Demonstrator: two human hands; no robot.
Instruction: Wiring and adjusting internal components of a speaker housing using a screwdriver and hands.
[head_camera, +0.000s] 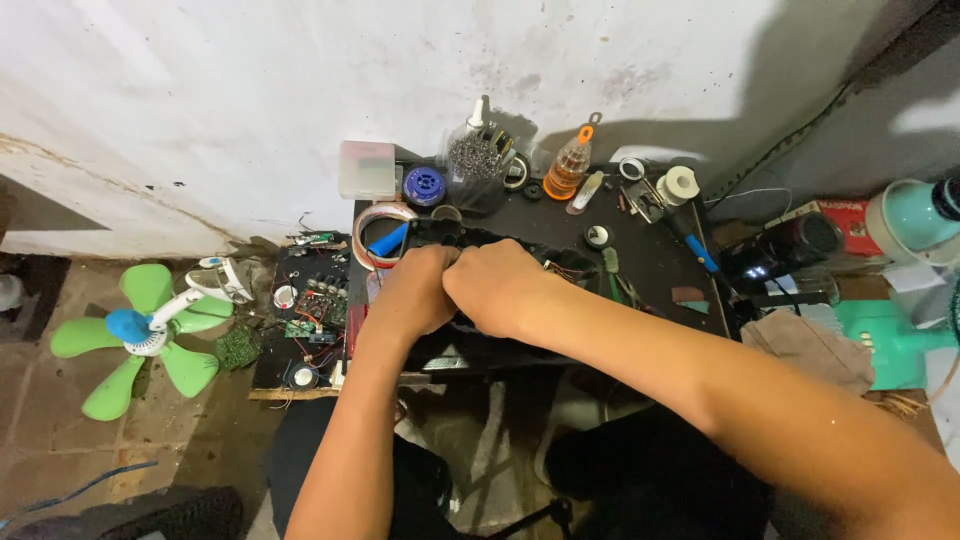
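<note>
Black device (437, 232), kind not discernible, on the dark worktable (650, 260) near its middle, mostly hidden beneath both hands. Left hand (412, 290) clenched over its left part; right hand (500, 285) clenched beside it, knuckles touching. Just behind: tape roll (380, 215), blue-handled tool (388, 241). Well left, on the floor: green fan blade (140, 335), circuit boards (312, 305).

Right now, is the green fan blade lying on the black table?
No, the green fan blade lies on the floor to the left of the black table, away from both hands.
</note>
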